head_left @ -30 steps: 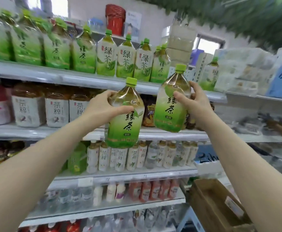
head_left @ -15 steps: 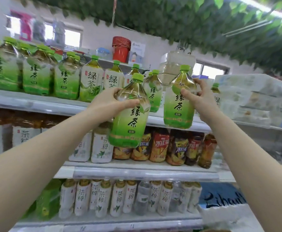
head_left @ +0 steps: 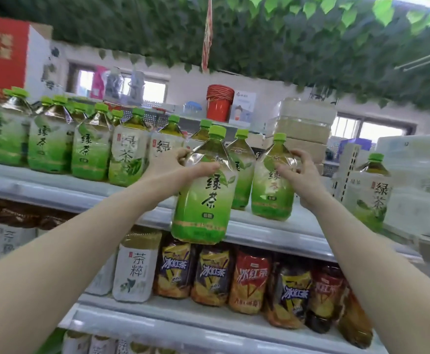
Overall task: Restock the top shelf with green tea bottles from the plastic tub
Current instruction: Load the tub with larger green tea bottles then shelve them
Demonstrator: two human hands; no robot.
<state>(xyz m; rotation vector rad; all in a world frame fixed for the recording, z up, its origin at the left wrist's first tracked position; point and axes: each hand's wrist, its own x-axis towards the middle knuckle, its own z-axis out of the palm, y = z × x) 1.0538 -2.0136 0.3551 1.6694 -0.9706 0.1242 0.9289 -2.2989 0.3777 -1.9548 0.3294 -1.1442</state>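
**Left hand** point(head_left: 173, 172): fingers and thumb curl round the shoulder of the left bottle point(head_left: 203, 195), with the thumb across the front just above the label. The bottle is upright with its green cap up, clear of the shelf. Its base hangs below the hand, in front of the lip of the top shelf point(head_left: 272, 227).

**Right hand** point(head_left: 303, 175): the thumb lies on the front of the right bottle point(head_left: 272, 190) and the fingers curl round its far shoulder. The bottle is upright, and its base appears to sit on the top shelf near the front edge, below and left of the hand.

**Between the hands:** a third bottle point(head_left: 242, 172) stands on the shelf, set behind the two held ones.

**Left of the left hand:** a bottle row point(head_left: 88, 149) of green tea with green caps, packed side by side along the top shelf.

**Right of the right hand:** a lone bottle point(head_left: 371, 192) with a white label stands on the same shelf, apart from the right bottle.

**Below both hands:** a lower shelf point(head_left: 183, 318) carries iced tea bottles point(head_left: 213, 274) with yellow and red labels. A white bottle point(head_left: 134, 272) stands at their left end.

**Above the hands:** a red bucket point(head_left: 219, 103) sits behind the row, and leaves point(head_left: 259, 34) run across the ceiling.
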